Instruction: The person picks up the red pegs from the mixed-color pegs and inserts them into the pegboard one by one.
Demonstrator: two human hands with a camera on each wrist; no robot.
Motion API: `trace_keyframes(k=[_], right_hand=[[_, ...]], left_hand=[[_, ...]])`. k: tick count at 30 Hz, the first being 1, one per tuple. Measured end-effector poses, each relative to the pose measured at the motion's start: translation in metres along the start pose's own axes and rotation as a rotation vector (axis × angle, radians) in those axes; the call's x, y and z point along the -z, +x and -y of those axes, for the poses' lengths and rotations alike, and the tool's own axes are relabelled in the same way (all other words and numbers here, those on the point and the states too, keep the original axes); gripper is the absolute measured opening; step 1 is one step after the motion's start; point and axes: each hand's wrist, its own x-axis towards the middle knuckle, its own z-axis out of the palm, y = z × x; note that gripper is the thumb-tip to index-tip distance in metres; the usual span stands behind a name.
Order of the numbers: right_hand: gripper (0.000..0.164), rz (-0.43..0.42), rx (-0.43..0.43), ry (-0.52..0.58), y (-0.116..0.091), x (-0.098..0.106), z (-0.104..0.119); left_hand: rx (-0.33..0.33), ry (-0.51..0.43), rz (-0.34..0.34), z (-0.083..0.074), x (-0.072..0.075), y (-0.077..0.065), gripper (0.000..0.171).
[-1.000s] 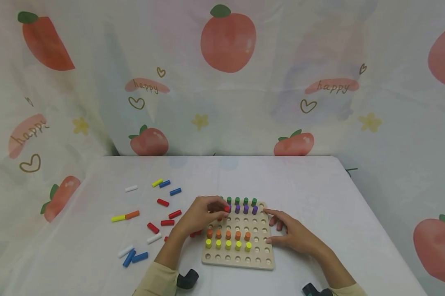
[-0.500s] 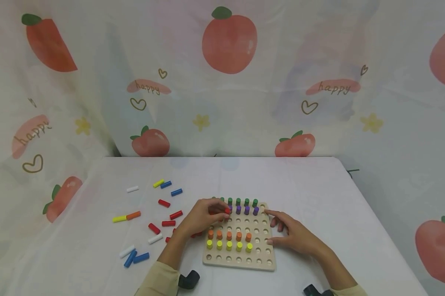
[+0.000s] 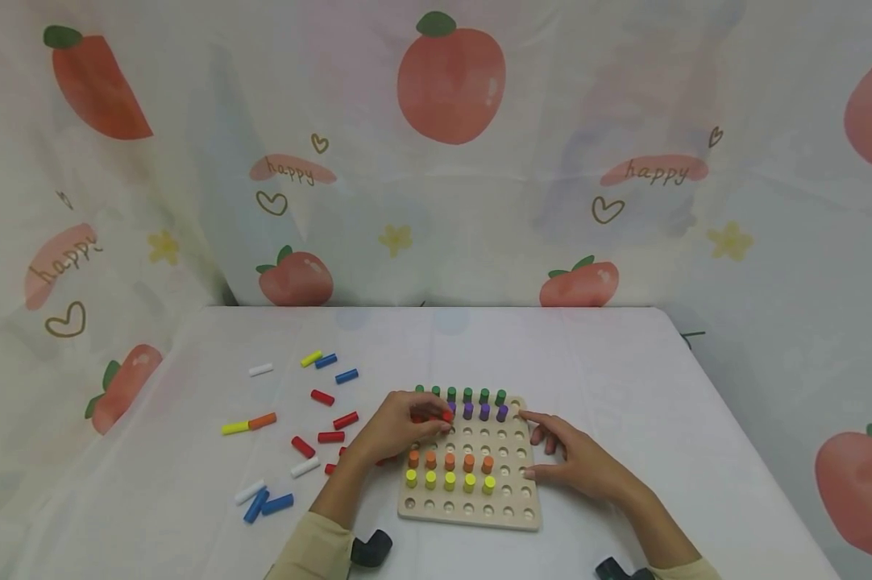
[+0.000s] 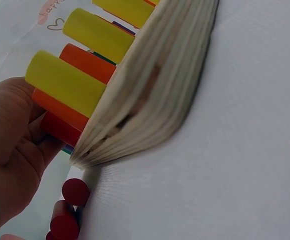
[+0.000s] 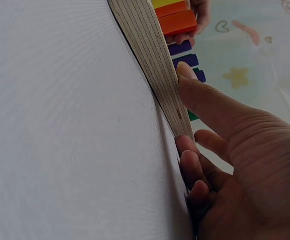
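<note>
My left hand (image 3: 401, 420) pinches a red peg (image 3: 447, 416) between thumb and fingers, over the left part of the wooden pegboard (image 3: 468, 510). Its fingertips are close behind the orange pegs in the third row from the front. My right hand (image 3: 579, 457) rests at the board's right side, index finger and thumb spread apart along the edge. In the right wrist view the thumb (image 5: 187, 75) lies against that edge and the other fingers are loosely bent beside it. Green pegs (image 3: 484, 396), purple pegs (image 3: 484, 412), orange pegs (image 3: 468, 462) and yellow pegs (image 3: 469, 482) stand in rows.
Loose red pegs (image 3: 330, 437), blue pegs (image 3: 278, 504), white pegs (image 3: 305, 467) and yellow pegs (image 3: 311, 359) lie on the white table left of the board. One orange peg (image 3: 263, 421) lies end to end with a yellow one. A printed cloth (image 3: 436, 201) hangs behind.
My left hand has sunk slightly nearer the board with the red peg, and its fingertips have shifted a little. The right hand stays at the board's edge.
</note>
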Motion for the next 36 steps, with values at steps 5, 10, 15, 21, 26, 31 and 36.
trace_keyframes(k=[5, 10, 15, 21, 26, 31, 36], right_hand=[[0.084, -0.001, 0.004, -0.029, 0.0001, -0.0012, -0.0011], [0.083, -0.005, 0.001, -0.026, -0.0008, -0.0018, 0.0], [0.083, -0.005, -0.007, -0.028, -0.0012, -0.0022, 0.0013], [0.083, -0.001, 0.009, -0.038, 0.0004, -0.0007, 0.0014], [0.083, -0.001, -0.003, -0.037, 0.0016, -0.0001, 0.0013], [0.084, 0.004, -0.013, -0.03, 0.0016, -0.001, 0.0012], [0.084, 0.004, -0.016, -0.031, 0.0016, -0.0002, 0.0015]], left_hand=[[-0.002, 0.003, -0.002, -0.0004, 0.0, -0.0001, 0.018], [0.005, 0.012, 0.007, 0.0, -0.0011, -0.0005, 0.02], [0.002, 0.024, 0.011, 0.0001, -0.0012, -0.0013, 0.02], [-0.006, 0.03, 0.009, 0.0001, -0.0008, -0.0006, 0.02], [-0.022, 0.016, 0.009, 0.0006, 0.0002, 0.0, 0.019], [-0.02, 0.01, 0.011, 0.0008, 0.0005, -0.0008, 0.018], [-0.014, 0.013, 0.009, 0.0016, -0.0005, -0.0001, 0.018]])
